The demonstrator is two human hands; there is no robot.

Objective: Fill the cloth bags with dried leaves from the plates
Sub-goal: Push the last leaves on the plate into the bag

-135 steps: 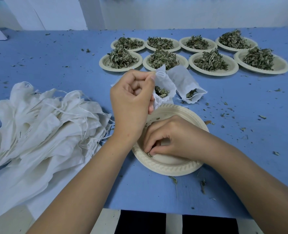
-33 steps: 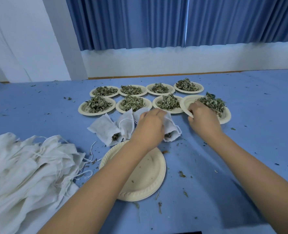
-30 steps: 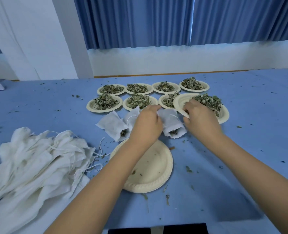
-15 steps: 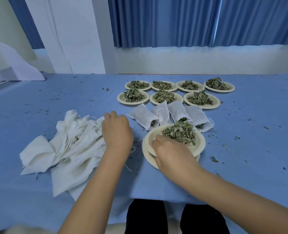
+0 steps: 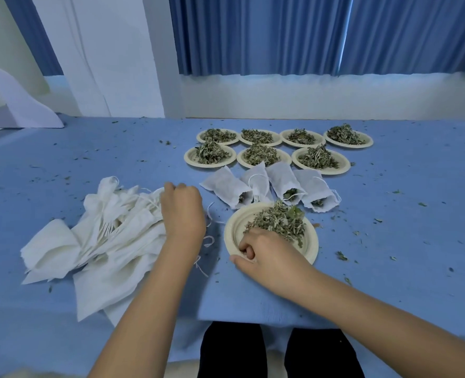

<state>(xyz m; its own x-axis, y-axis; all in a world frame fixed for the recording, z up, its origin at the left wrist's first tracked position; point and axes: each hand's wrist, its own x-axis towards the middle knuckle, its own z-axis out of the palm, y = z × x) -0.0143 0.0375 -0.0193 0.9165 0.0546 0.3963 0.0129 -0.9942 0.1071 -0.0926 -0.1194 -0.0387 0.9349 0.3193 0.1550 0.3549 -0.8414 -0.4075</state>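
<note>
A pale paper plate (image 5: 235, 223) heaped with dried leaves (image 5: 280, 222) sits near the table's front edge. My right hand (image 5: 266, 255) holds its near rim, fingers curled inside and thumb outside. My left hand (image 5: 182, 211) rests on the right edge of a pile of empty white cloth bags (image 5: 103, 236), its fingers curled down into the cloth and its fingertips hidden. Several filled bags (image 5: 281, 177) lie side by side just behind the plate, leaves showing at their open mouths.
Several more plates of dried leaves (image 5: 320, 159) stand in two rows at the back. Leaf crumbs litter the blue tablecloth (image 5: 389, 241). Loose drawstrings (image 5: 208, 241) trail between the pile and the plate. A blue curtain and a white wall close off the far side.
My right hand has brought a full plate from the back row to the front, over the empty plate. My left hand has left the filled bags and moved to the pile of empty bags.
</note>
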